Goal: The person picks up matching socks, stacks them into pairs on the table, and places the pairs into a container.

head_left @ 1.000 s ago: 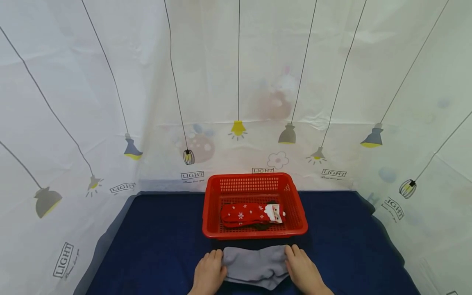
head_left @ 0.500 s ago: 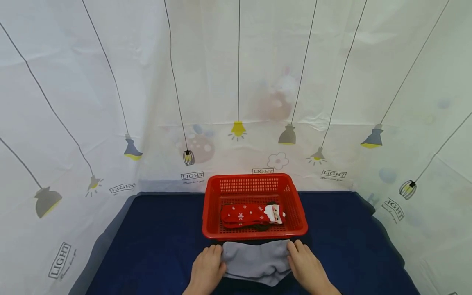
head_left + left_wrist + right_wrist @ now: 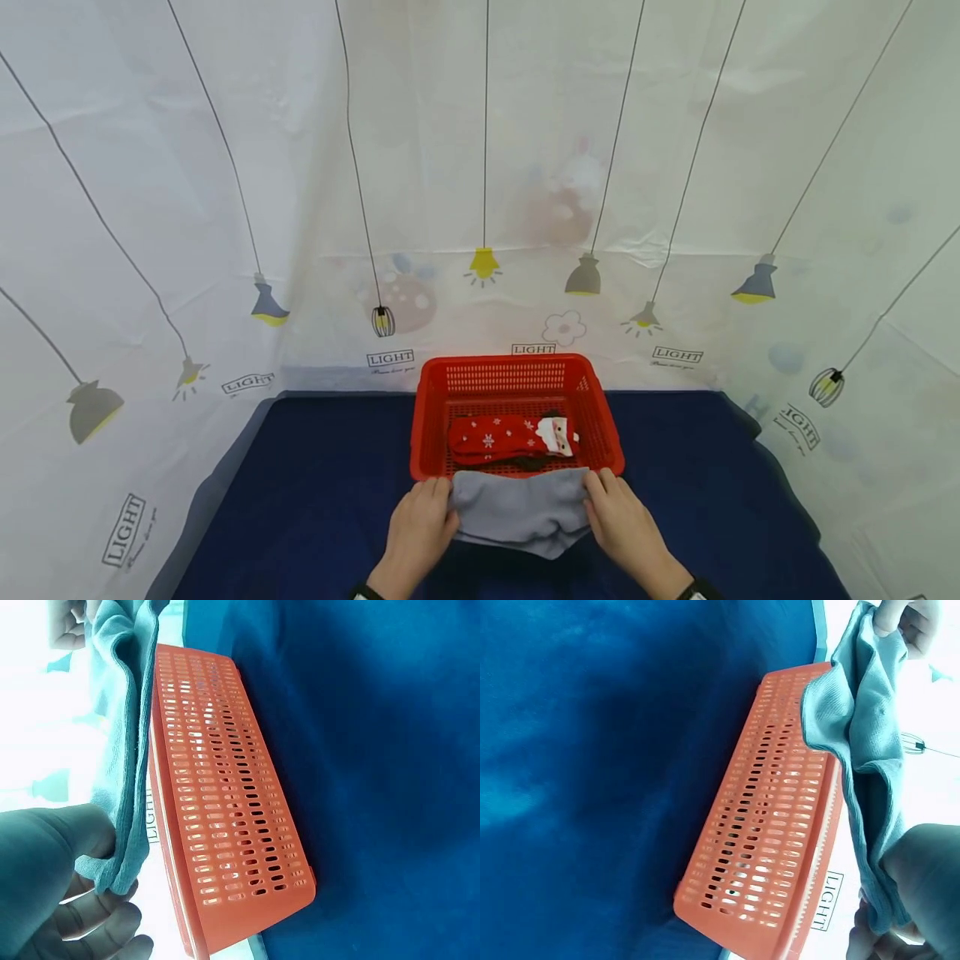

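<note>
A grey sock point(image 3: 521, 510), laid flat in layers, is held up between both hands just in front of the red basket point(image 3: 422, 417). My left hand point(image 3: 418, 527) pinches its left end between thumb and fingers. Its right end is in the pinch of my right hand point(image 3: 624, 523). In the head view the sock overlaps the basket's near rim; the left wrist view shows the sock point(image 3: 124, 750) raised beside the basket's top edge. Inside the basket lie red socks point(image 3: 495, 439) with white snowflakes and a Santa face, over something dark green mostly hidden beneath.
Dark blue cloth point(image 3: 322, 475) covers the table. White sheeting point(image 3: 450, 167) printed with hanging lamps encloses the back and both sides, and the basket stands close to the back sheet. A dark band point(image 3: 365, 592) is around the left wrist, another point(image 3: 699, 590) around the right.
Both hands have carried the grey sock forward and up toward the basket, so it now covers the near rim in the head view. The basket and red socks stay put.
</note>
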Available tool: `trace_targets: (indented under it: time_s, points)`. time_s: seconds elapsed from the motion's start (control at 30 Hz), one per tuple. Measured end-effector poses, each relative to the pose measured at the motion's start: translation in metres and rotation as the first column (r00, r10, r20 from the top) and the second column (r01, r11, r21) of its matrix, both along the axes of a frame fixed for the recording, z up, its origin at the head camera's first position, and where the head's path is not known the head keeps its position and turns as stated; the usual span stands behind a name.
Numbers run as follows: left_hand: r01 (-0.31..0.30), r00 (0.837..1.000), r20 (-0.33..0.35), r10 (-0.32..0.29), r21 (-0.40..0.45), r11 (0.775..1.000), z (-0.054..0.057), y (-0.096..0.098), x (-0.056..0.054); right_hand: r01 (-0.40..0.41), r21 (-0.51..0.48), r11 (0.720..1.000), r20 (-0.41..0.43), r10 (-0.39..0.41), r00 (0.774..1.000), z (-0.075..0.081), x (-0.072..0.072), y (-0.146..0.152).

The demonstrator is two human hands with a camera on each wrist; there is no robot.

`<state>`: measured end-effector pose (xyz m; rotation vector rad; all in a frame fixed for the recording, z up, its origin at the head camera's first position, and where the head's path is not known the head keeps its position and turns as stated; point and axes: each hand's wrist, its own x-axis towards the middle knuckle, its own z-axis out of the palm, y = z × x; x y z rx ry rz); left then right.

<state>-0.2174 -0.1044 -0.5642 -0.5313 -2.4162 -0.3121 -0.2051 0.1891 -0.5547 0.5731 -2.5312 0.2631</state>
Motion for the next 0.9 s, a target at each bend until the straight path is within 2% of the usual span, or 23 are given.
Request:
trace_targets:
  time_s: [0.27,0.37,0.67,0.9]
  points:
    - [-0.005,1.0,0.015,0.005,-0.005,1.0,0.002,-0.001,-0.015,-0.004,0.006,1.0,-0.04,0.005,0.999,0.004,-0.018,-0.002]
    - [-0.005,1.0,0.021,0.005,-0.008,1.0,0.004,-0.001,-0.021,0.001,0.004,1.0,-0.031,-0.001,1.0,0.006,-0.025,-0.002]
    - [0.004,1.0,0.014,-0.004,-0.017,1.0,0.015,0.002,-0.04,0.0,0.004,1.0,-0.031,0.0,1.0,0.01,-0.044,0.0]
    - [0.0,0.993,0.115,0.002,-0.019,1.0,0.024,0.004,-0.056,-0.006,-0.015,1.0,-0.024,0.006,1.0,0.017,-0.062,0.004]
